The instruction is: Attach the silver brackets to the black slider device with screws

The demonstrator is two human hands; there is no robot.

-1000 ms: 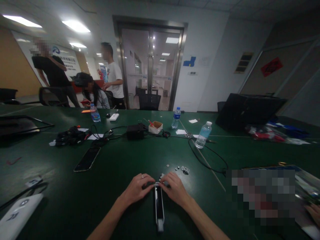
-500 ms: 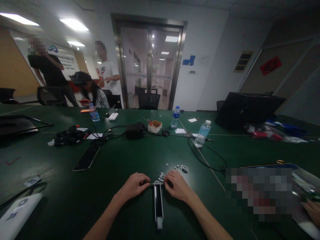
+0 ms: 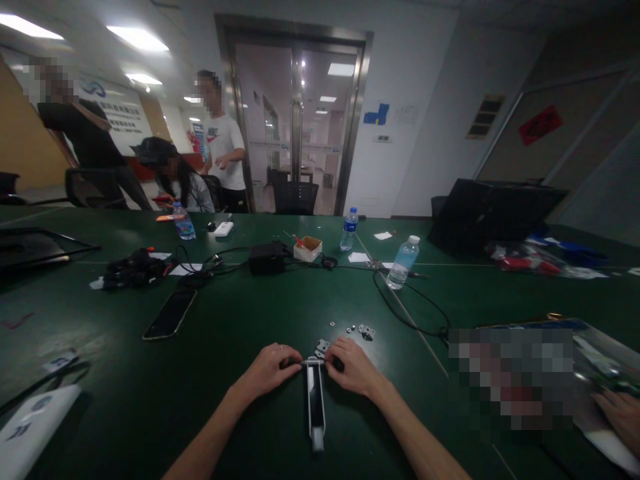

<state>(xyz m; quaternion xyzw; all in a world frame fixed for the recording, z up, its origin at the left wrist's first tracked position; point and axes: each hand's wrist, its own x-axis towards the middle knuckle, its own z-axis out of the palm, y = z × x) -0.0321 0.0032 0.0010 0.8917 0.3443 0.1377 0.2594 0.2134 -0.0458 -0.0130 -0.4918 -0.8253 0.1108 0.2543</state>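
Note:
My left hand [image 3: 267, 370] and my right hand [image 3: 353, 368] rest on the green table, pinching opposite ends of a thin metal rod [image 3: 313, 362]. The rod lies across the top end of a long, narrow white-and-black frame [image 3: 315, 407], which stands lengthwise on the table between my forearms. A small metal bracket [image 3: 323, 347] lies just above the rod, beside my right fingers. Farther ahead are several small washers [image 3: 347, 329] and a second metal bracket [image 3: 367, 331]. The rod's middle is partly hidden by my fingers.
A phone [image 3: 169, 314] lies left of my hands. Ahead stand a black power box [image 3: 269, 258], a small cardboard box [image 3: 307, 249], water bottles [image 3: 404, 262] and black cables [image 3: 410, 320]. A co-worker's hand [image 3: 620, 415] lies at the right edge, beside a pixelated patch.
My hands have closed in from the frame's end onto the rod, and the small bracket now lies apart from them. The whole view has shifted slightly as my head moved.

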